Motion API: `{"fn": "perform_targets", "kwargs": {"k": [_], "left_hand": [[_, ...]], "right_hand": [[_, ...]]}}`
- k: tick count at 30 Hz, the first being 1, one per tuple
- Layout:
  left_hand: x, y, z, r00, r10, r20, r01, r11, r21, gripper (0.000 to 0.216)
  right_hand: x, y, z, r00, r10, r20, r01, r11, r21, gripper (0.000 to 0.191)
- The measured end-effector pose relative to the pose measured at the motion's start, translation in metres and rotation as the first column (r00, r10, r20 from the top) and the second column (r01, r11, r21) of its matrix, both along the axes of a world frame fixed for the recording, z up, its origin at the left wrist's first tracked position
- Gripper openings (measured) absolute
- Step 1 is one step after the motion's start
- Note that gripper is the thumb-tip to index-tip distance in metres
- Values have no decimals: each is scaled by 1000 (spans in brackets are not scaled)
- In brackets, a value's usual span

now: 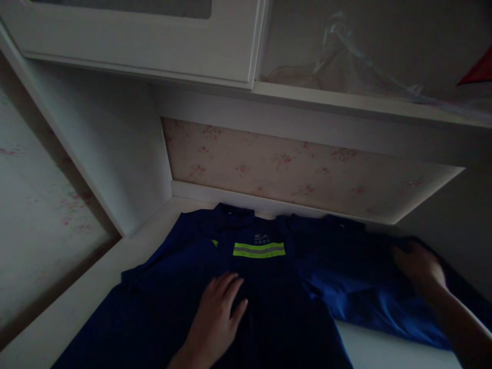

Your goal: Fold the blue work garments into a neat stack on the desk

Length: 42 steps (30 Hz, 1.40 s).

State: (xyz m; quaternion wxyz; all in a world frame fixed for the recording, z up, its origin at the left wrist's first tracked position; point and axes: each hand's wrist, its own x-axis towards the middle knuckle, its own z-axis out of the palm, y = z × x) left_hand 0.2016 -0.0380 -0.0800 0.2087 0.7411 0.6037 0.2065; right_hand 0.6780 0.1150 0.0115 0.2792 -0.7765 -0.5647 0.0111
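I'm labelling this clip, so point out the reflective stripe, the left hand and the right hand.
reflective stripe (pixel 259 249): head view, middle of the yellow-green band.
left hand (pixel 219 312): head view, back of the hand, flat on the blue jacket.
right hand (pixel 418 266): head view, knuckles, on the sleeve.

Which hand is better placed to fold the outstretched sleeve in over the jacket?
Right, probably. The right hand already rests on the sleeve, while the left hand lies flat on the jacket body.

A white surface (pixel 115 277) carries a dark blue work jacket (pixel 292 312) spread flat across it.
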Motion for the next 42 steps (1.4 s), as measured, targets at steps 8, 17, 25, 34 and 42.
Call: {"fn": "perform_targets", "kwargs": {"k": [8,17,25,34,42], "left_hand": [[-50,5,-51,974,68,-217,-48,994,94,33],[-81,-27,-48,742,462,485,-524,851,-8,37],[-98,-26,35,460,540,704,-639,752,-159,62],[-54,13,50,492,350,797,-199,937,-288,56],[-61,36,-9,953,183,243,-184,983,-18,53]], "right_hand": [[-282,10,-68,480,823,-304,-875,423,-236,29],[-389,59,-88,553,655,-515,-823,527,-213,52],[-350,-63,-69,-85,24,-996,-996,-34,84,91],[-301,-91,-78,-218,8,-976,-824,534,189,101],[-268,-111,-104,146,-57,-988,-610,781,-135,34]]}}
